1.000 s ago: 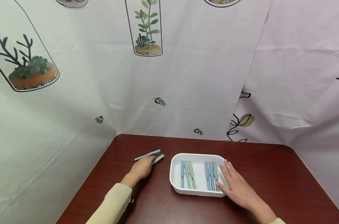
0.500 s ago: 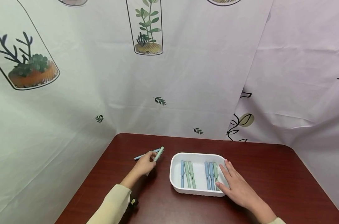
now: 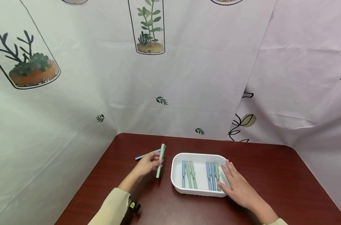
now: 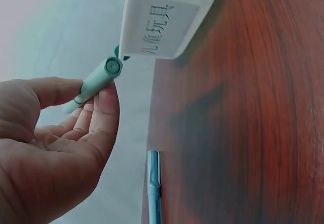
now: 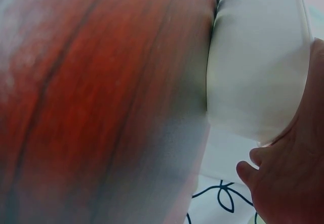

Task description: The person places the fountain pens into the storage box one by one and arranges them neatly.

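My left hand pinches a pale green pen between thumb and fingers, cap end up, left of the white tray. The left wrist view shows the same green pen end-on. Behind that hand a blue pen lies on the table. Fingers spread, my right hand rests at the tray's right rim. Inside the tray, one blue pen lies beside two green pens on the left. On the right, two blue pens lie beside a green pen.
The dark red wooden table carries the tray. White cloth printed with plants hangs behind the table and along its sides. A dark wrist device sits at the left cuff. Printed characters mark the tray's outer wall.
My left hand has picked the green pen up off the table beside the blue one and turned it nearly upright in view. My right hand has stayed at the tray's rim.
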A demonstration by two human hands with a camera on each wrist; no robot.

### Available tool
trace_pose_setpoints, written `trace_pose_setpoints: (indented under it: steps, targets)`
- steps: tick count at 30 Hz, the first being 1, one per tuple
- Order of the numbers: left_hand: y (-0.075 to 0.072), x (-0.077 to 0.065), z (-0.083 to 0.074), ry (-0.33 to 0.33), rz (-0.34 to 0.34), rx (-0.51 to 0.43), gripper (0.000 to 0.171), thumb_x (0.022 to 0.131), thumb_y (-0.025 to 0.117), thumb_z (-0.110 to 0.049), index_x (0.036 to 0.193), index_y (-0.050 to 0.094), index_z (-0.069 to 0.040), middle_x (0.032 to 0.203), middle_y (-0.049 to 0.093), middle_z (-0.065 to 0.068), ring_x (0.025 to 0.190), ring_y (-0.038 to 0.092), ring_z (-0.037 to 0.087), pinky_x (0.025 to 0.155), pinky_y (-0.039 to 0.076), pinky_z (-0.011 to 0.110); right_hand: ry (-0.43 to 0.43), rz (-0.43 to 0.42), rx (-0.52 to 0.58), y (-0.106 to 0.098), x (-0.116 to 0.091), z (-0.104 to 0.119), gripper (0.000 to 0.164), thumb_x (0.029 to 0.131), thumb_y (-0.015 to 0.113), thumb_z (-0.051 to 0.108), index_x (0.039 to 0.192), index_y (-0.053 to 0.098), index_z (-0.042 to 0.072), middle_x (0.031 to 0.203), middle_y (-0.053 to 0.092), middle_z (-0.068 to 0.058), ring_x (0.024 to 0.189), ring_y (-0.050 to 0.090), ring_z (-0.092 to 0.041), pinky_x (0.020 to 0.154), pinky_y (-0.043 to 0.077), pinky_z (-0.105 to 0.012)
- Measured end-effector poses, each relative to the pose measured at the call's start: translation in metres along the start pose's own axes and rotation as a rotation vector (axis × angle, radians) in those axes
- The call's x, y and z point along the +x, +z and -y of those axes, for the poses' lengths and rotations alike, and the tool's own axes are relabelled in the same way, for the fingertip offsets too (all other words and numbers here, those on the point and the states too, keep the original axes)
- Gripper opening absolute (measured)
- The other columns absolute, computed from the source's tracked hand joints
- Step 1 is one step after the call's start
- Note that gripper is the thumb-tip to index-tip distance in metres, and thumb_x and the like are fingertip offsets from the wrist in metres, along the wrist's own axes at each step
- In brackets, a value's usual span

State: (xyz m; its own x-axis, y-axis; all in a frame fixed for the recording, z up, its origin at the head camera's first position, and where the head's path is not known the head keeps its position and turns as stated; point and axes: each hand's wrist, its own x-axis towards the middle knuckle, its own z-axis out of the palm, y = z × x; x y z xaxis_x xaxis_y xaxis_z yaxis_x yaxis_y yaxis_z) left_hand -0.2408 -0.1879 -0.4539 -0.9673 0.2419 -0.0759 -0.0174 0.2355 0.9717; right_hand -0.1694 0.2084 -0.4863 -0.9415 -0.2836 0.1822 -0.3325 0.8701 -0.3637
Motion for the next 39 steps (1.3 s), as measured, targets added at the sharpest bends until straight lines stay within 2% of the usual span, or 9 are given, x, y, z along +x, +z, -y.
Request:
trace_pose_setpoints:
  steps: [8, 16, 21, 28, 32, 39]
  targets:
    - [0.006, -0.004, -0.01, 0.018, 0.061, -0.034, 0.046, 0.096, 0.063, -0.009, 0.136, 0.049, 0.008, 0.11, 0.064, 0.025, 0.089, 0.068, 0.021, 0.078, 0.061, 0.041, 0.01, 0.007, 0.022, 0.0, -0.001, -0.001, 0.081, 0.097, 0.059, 0.057, 0.156, 0.038, 0.005, 0.166, 0.02, -0.021, 0.15, 0.022, -0.045, 0.11, 0.034, -0.065]
    - [0.021, -0.007, -0.019, 0.015, 0.13, -0.06, 0.047, 0.096, 0.064, -0.011, 0.139, 0.049, -0.002, 0.106, 0.067, 0.019, 0.088, 0.071, 0.025, 0.068, 0.061, 0.042, 0.013, 0.011, 0.018, 0.0, -0.001, -0.001, 0.08, 0.097, 0.06, 0.055, 0.156, 0.038, 0.005, 0.166, 0.02, -0.021, 0.149, 0.023, -0.047, 0.11, 0.035, -0.066]
    - [0.032, -0.009, -0.026, 0.014, 0.157, -0.054, 0.048, 0.095, 0.064, -0.011, 0.14, 0.05, -0.006, 0.101, 0.066, 0.013, 0.085, 0.071, 0.022, 0.064, 0.061, 0.042, 0.006, 0.008, 0.023, -0.001, 0.0, -0.001, 0.08, 0.097, 0.061, 0.053, 0.156, 0.038, 0.004, 0.166, 0.02, -0.022, 0.149, 0.024, -0.047, 0.11, 0.035, -0.066]
    - [0.05, -0.011, -0.031, -0.004, 0.184, -0.047, 0.05, 0.093, 0.064, -0.01, 0.141, 0.049, -0.007, 0.098, 0.066, 0.009, 0.082, 0.067, 0.019, 0.062, 0.061, 0.039, 0.002, 0.008, 0.023, 0.0, 0.001, -0.002, 0.08, 0.097, 0.06, 0.053, 0.156, 0.038, 0.004, 0.166, 0.02, -0.022, 0.149, 0.023, -0.047, 0.109, 0.036, -0.066]
    - [0.06, -0.01, -0.033, -0.018, 0.198, -0.083, 0.05, 0.093, 0.064, -0.01, 0.141, 0.048, -0.007, 0.099, 0.065, 0.01, 0.083, 0.066, 0.018, 0.062, 0.061, 0.038, -0.001, 0.007, 0.025, 0.0, 0.002, -0.002, 0.08, 0.097, 0.061, 0.053, 0.156, 0.038, 0.004, 0.166, 0.02, -0.022, 0.149, 0.023, -0.047, 0.11, 0.036, -0.065]
    - [0.074, -0.007, -0.036, -0.024, 0.229, -0.149, 0.055, 0.095, 0.066, -0.009, 0.146, 0.045, -0.005, 0.103, 0.062, 0.015, 0.084, 0.066, 0.019, 0.067, 0.062, 0.044, 0.006, 0.008, 0.028, 0.0, 0.001, -0.002, 0.079, 0.097, 0.061, 0.053, 0.156, 0.038, 0.005, 0.166, 0.02, -0.021, 0.149, 0.023, -0.047, 0.11, 0.036, -0.065]
